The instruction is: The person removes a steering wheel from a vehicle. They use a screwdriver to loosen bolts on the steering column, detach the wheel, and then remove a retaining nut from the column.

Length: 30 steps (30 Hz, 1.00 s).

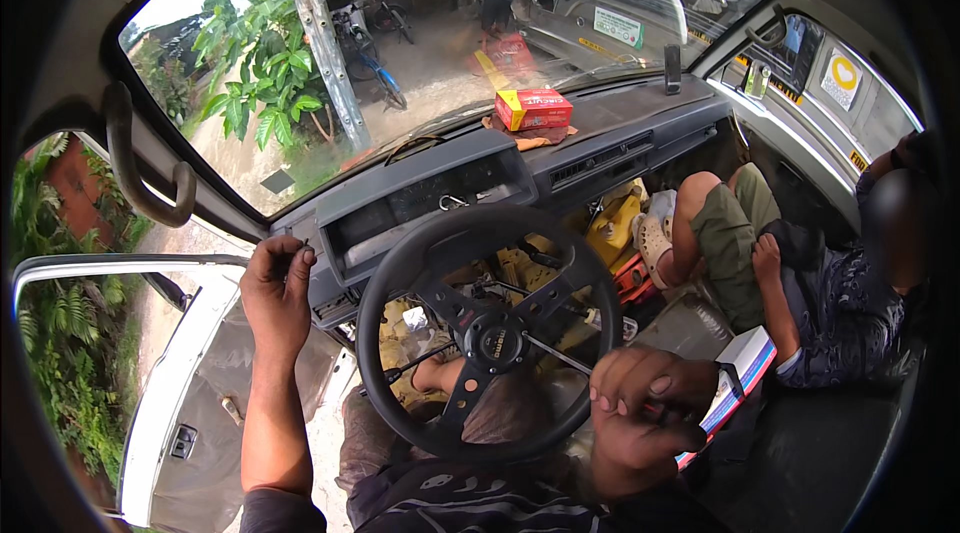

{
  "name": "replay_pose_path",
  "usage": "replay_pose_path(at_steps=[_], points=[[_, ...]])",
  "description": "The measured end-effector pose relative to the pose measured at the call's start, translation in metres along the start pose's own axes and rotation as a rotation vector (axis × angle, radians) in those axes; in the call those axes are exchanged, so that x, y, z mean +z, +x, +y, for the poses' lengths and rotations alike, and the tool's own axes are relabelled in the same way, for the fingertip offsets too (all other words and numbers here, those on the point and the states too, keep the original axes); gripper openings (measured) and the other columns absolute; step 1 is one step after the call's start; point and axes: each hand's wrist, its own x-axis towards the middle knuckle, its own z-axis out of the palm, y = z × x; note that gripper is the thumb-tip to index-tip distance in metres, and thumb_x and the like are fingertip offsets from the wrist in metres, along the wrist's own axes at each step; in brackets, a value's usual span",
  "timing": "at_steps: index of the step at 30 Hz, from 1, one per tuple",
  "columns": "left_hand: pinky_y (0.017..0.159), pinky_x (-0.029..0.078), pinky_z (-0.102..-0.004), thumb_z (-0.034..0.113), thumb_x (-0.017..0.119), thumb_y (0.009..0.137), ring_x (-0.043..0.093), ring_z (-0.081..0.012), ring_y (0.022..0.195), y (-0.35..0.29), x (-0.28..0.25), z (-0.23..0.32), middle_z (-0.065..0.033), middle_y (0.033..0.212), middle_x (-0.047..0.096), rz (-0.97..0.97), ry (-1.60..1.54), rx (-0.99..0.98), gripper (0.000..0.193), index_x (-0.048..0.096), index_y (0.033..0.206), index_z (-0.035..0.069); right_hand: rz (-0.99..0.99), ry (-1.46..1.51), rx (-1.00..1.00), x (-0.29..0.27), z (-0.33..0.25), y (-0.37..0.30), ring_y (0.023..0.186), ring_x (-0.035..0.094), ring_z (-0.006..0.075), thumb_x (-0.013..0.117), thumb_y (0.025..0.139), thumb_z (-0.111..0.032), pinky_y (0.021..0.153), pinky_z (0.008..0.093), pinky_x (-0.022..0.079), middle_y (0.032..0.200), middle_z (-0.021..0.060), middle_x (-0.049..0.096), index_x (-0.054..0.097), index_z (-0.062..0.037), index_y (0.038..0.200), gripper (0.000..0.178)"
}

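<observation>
A: Grip?
B: Left hand (277,298) pinched small dark piece (306,245) near dash's (465,161) left end; right hand (642,411) curled beside steering wheel (494,342), contents hidden, couldn't tell.
A: Progress?
B: Wheel was mounted; piece unplaced, so probably mid-job. Rest unclear.

Steering wheel (372,333), between left hand (275,295) and right hand (645,408): black rim, black spokes.
Dashboard (440,165), ahead of both hands: grey.
Carton (543,111), ahead of the right hand: red, yellow end.
Cloth (545,139), under carton: rusty brown.
Flat package (746,355), just right of the right hand: white face, edge striped pinkish red and blue.
Car door (220,388), left of the left hand: white frame, grey inner panel.
Wearer's shirt (470,501), nearer than both hands: black, pale grey markings.
Passenger's shorts (735,258), beyond the right hand: olive green.
Passenger's shirt (850,328), right of the right hand: dark, pale-patterned.
Passenger's clogs (652,251), ahead of the right hand: beige.
</observation>
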Motion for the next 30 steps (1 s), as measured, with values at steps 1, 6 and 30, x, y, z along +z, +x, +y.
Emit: replay_pose_path(at_steps=[1, 6, 30], points=[[0.078, 0.055, -0.0287, 0.001, 0.08, 0.101, 0.067, -0.0111, 0.084, 0.002, -0.005, -0.015, -0.0058, 0.089, 0.075, 0.007, 0.013, -0.026, 0.014, 0.07, 0.111, -0.003, 0.014, -0.03, 0.012, 0.0, 0.001, -0.001, 0.057, 0.055, 0.0199, 0.063, 0.111, -0.036, 0.053, 0.0382, 0.052, 0.073, 0.0086, 0.058, 0.056, -0.0052, 0.117, 0.032], [0.08, 0.059, -0.0377, 0.008, 0.083, 0.097, 0.077, -0.0259, 0.087, 0.014, -0.007, -0.07, -0.0159, 0.098, 0.08, -0.08, 0.336, -0.053, 0.015, 0.075, 0.109, 0.001, 0.083, -0.259, -0.2, 0.021, 0.013, -0.009, 0.064, 0.056, 0.0189, 0.057, 0.109, -0.059, 0.058, 0.0355, 0.055, 0.082, 0.0078, 0.057, 0.054, -0.0073, 0.121, 0.053], [0.12, 0.046, -0.0429, 0.024, 0.091, 0.093, 0.06, -0.0295, 0.142, -0.012, 0.021, 0.017, -0.018, 0.153, 0.064, -0.606, -0.701, -0.195, 0.077, 0.054, 0.156, 0.0, -0.056, -0.138, 0.043, 0.043, 0.002, 0.012, 0.049, 0.056, 0.0205, 0.072, 0.1, -0.019, 0.047, 0.0358, 0.047, 0.066, 0.0119, 0.06, 0.055, -0.0056, 0.075, 0.033]])
